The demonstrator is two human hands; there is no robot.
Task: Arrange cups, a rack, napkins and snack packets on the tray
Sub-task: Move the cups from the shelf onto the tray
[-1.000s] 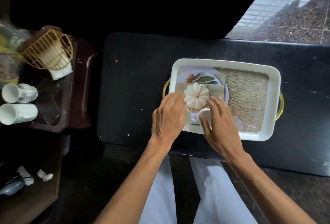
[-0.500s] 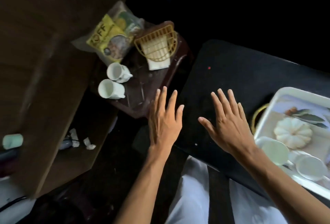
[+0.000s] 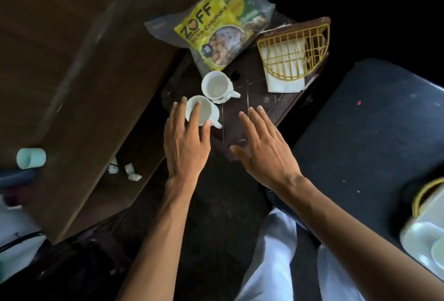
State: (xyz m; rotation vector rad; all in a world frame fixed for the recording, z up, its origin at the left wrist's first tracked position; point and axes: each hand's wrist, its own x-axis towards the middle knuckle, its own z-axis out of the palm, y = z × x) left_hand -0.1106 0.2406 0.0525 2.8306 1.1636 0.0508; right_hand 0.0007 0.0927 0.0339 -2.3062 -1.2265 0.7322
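Note:
Two white cups lie on their sides on a dark brown side table (image 3: pixel 254 118). My left hand (image 3: pixel 186 142) is spread over the nearer cup (image 3: pixel 204 111), fingertips touching its rim, not closed around it. The farther cup (image 3: pixel 216 86) lies just beyond. My right hand (image 3: pixel 263 149) hovers open over the side table's near edge, holding nothing. A yellow wire rack (image 3: pixel 294 52) with white napkins (image 3: pixel 284 84) under it lies at the table's back right. Snack packets (image 3: pixel 213 27) in a clear bag lie at the back. The white tray (image 3: pixel 418 231) shows at the lower right edge.
A black table (image 3: pixel 370 132) spreads to the right, with the tray on it. A brown wooden cabinet (image 3: pixel 72 60) stands at the left. A pale green roll (image 3: pixel 31 158) and crumpled paper bits (image 3: pixel 131 172) lie lower left. My white trousers (image 3: pixel 278 264) are below.
Both hands left the two cups in the tray and swung left across the black table. My view turned left with them. The left hand now reaches the nearer cup on the side table.

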